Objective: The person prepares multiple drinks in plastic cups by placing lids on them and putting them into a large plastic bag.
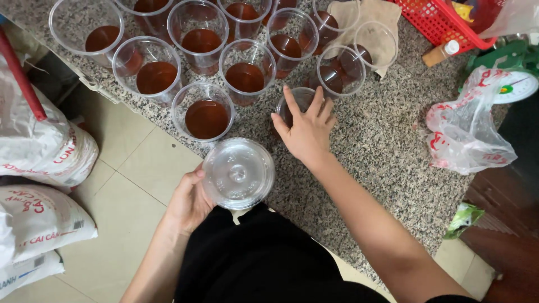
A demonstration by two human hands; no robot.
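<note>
My left hand (pixel 190 201) holds a clear plastic lid (pixel 238 173), or a stack of them, at the front edge of the speckled granite counter (pixel 382 140). My right hand (pixel 307 130) lies over the top of a clear plastic cup (pixel 299 100) standing on the counter, fingers spread around its rim. Several more clear cups stand behind and to the left, each partly filled with brown liquid; the nearest (pixel 204 112) is just left of my right hand, another (pixel 245 71) stands behind it.
A red plastic basket (pixel 441 22) sits at the back right, with a small bottle (pixel 441 53) beside it. A beige cloth (pixel 365 19), a crumpled plastic bag (pixel 466 132) and a green scale (pixel 519 81) lie to the right. White sacks (pixel 39 151) rest on the tiled floor at left.
</note>
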